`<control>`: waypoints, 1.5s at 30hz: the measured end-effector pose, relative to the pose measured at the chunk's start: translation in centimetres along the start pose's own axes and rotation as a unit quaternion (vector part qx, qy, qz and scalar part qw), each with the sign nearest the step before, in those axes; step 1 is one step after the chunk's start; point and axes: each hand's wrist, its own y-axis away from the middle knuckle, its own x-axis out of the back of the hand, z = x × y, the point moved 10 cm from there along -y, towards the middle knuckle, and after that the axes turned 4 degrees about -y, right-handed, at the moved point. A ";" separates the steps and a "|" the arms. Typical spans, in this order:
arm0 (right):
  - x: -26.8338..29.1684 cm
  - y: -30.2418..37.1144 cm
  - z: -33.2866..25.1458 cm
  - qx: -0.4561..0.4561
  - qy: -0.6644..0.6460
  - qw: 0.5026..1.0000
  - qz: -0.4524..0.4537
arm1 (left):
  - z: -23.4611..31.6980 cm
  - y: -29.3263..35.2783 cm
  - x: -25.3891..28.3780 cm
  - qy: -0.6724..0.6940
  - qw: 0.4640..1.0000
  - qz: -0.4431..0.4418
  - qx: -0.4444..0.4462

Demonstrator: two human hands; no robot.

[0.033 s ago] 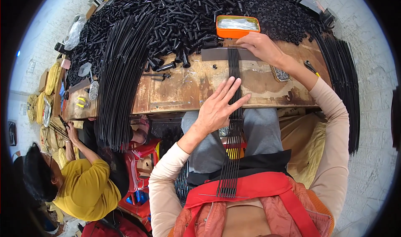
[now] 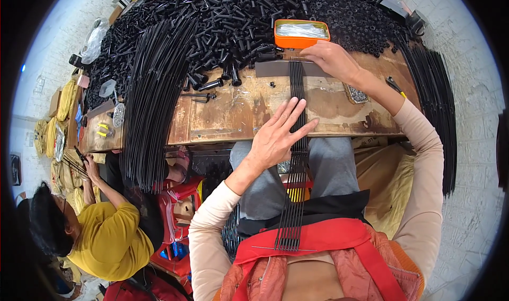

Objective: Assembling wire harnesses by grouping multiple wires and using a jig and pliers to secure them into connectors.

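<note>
A row of thin black rods (image 2: 297, 83) lies side by side from the tabletop toward me, the near ends resting on my red apron (image 2: 328, 234). Across them my left hand (image 2: 275, 136) lies flat with its fingers stretched out, pressing on the rods near the table edge. My right hand (image 2: 331, 59) is by their far ends, fingers closed in a pinch; what they hold, if anything, is too small to make out. Beneath the far ends is a dark grey strip (image 2: 270, 69). Just beyond my right hand stands an orange box (image 2: 291, 42) of thin white sticks (image 2: 302, 30).
Black tubular parts (image 2: 222, 25) and small black rings (image 2: 344, 20) heap over the far tabletop. Bundles of black rods hang over the edge at left (image 2: 151, 105) and right (image 2: 435, 105). Pliers (image 2: 395, 86) lie at right. A co-worker in yellow (image 2: 108, 237) sits at left, holding rods.
</note>
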 end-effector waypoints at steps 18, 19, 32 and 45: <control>0.8 0.8 0.4 -0.072 0.091 0.993 -0.023 | -0.2 0.4 0.2 -0.008 1.000 0.011 -0.003; 1.0 0.8 0.5 -0.072 0.093 0.993 -0.022 | -0.1 0.3 0.2 -0.009 1.000 0.014 -0.005; 0.4 0.6 -0.3 -0.030 0.102 0.993 -0.051 | -0.1 0.3 -0.1 -0.025 1.000 0.005 -0.002; 4.7 3.8 -7.9 -0.129 -0.211 0.946 -0.210 | -4.0 2.3 4.3 0.024 0.986 -0.086 0.142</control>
